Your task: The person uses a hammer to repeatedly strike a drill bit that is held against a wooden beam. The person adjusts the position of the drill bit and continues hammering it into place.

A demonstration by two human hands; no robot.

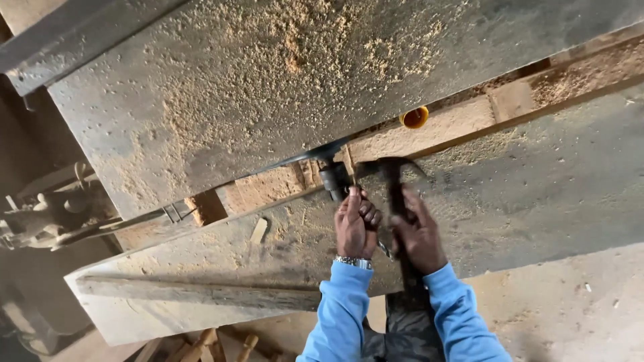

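Nearest the camera: two light-blue sleeves [349,315], rising from the bottom edge; metal watch [354,262] on the left wrist. Left hand [355,224] with fingers curled tight around a dark cylindrical socket piece [335,181], at the gap in the machine table. Right hand [417,234] closed firmly on the dark handle of a hammer [391,175], gripped about midway up the shaft; hammer head just beside the socket piece, at the lip of the gap, contact not discernible. Long dark flat bar [295,159] running from the socket piece leftward along the slot edge. Table surface: two grey metal plates [221,94], heavily dusted with sawdust, separated by a diagonal slot showing wooden packing [443,124] beneath. Orange-yellow round cap [414,118] seated in the slot, well apart from both hands. Small wood offcut [258,230] lying on the near plate, left of the hands. Machinery parts [54,208] at far left, detail unclear.
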